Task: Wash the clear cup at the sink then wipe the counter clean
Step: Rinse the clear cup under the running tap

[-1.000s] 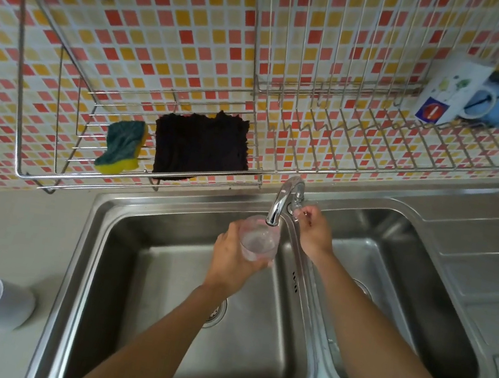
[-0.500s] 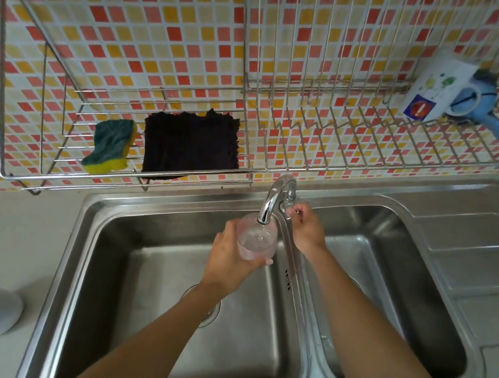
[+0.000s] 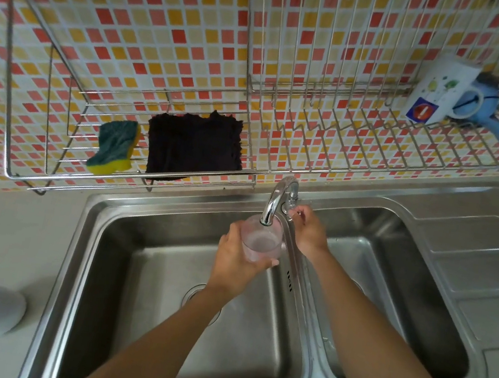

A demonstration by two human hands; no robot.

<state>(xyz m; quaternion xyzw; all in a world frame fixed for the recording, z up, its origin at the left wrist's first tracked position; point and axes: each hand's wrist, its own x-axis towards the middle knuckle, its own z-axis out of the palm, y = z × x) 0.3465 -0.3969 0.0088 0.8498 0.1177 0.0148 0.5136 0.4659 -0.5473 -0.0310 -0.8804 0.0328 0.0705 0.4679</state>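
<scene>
Left hand (image 3: 235, 261) grips cup (image 3: 261, 239) under spout (image 3: 273, 202); right hand (image 3: 307, 230) pinches tap handle (image 3: 290, 206). Best keep cup upright, centred under spout.

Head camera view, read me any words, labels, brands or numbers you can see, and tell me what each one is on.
No text can be read in this view.
White mug on the wire rack: a blue square with a red round emblem and small green marks, too blurred to read.
Divider of the sink: a short dark marking, too small to read.
Clear cup in the left hand: no marking visible.
</scene>
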